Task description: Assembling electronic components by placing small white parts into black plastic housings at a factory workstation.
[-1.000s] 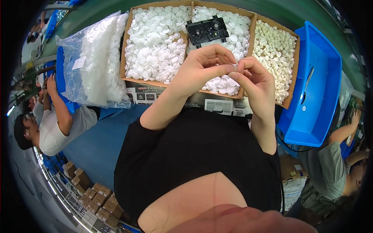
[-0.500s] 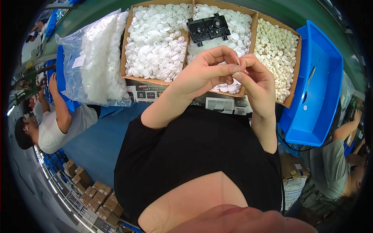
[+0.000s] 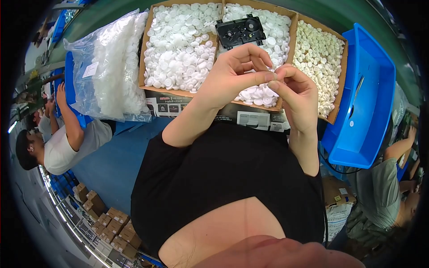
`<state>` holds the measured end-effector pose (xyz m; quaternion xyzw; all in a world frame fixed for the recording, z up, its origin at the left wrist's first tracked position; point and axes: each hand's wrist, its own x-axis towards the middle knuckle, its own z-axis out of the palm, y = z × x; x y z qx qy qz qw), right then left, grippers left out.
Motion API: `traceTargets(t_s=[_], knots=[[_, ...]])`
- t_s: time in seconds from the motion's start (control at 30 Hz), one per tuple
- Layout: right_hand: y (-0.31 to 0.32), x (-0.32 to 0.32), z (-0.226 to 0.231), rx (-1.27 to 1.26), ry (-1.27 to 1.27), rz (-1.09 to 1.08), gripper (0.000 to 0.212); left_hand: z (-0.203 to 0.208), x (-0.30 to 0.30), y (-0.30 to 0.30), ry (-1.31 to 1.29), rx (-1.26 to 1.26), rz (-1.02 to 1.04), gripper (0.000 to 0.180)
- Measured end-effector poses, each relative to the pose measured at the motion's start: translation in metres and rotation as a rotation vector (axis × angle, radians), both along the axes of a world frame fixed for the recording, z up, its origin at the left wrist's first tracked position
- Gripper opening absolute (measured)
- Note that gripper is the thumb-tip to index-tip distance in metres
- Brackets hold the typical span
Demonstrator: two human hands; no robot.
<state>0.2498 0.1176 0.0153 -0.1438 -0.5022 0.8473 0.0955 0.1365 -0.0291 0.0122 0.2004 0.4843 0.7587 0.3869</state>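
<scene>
My left hand [image 3: 232, 78] and my right hand [image 3: 298, 91] meet fingertip to fingertip above the boxes. Thumb and fingers of each hand are pinched together; what they hold, if anything, is too small and too covered to make out. Just beyond them, a black plastic housing [image 3: 240, 33] with round wheels lies on white plastic gears [image 3: 263, 94] in the middle cardboard box. More white gears [image 3: 178, 62] fill the left box, and small cream-coloured gears [image 3: 313, 49] fill the right one.
A clear bag of white parts [image 3: 109, 71] lies at left. To the right, a blue plastic bin [image 3: 364, 120] holds a slim metal tool [image 3: 357, 91]. Printed cardboard [image 3: 257, 119] shows under the boxes. One co-worker [image 3: 76, 149] is at left, another [image 3: 377, 192] at right.
My left hand's upper fingers have lifted and spread a little away from the right hand's fingers. The thumbs and fingertips still meet. The housing stays on the gears.
</scene>
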Motion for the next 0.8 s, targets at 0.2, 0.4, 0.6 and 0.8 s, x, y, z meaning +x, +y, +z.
traceTargets(t_s=[0.2, 0.4, 0.6, 0.8], knots=[[-0.003, -0.003, 0.001, 0.005, 0.02, -0.02, 0.013, -0.004, 0.004, 0.001, -0.212, 0.088, -0.021, 0.021], [-0.003, -0.004, 0.0, 0.044, 0.072, -0.017, 0.013, -0.001, 0.01, 0.001, -0.449, 0.13, -0.031, 0.022], [-0.004, -0.003, 0.001, 0.046, 0.078, -0.024, 0.012, -0.008, 0.011, 0.001, -0.56, 0.22, -0.108, 0.02], [-0.003, -0.006, -0.007, -0.097, 0.083, -0.085, 0.009, -0.005, -0.001, 0.003, -0.613, 0.217, -0.08, 0.019]])
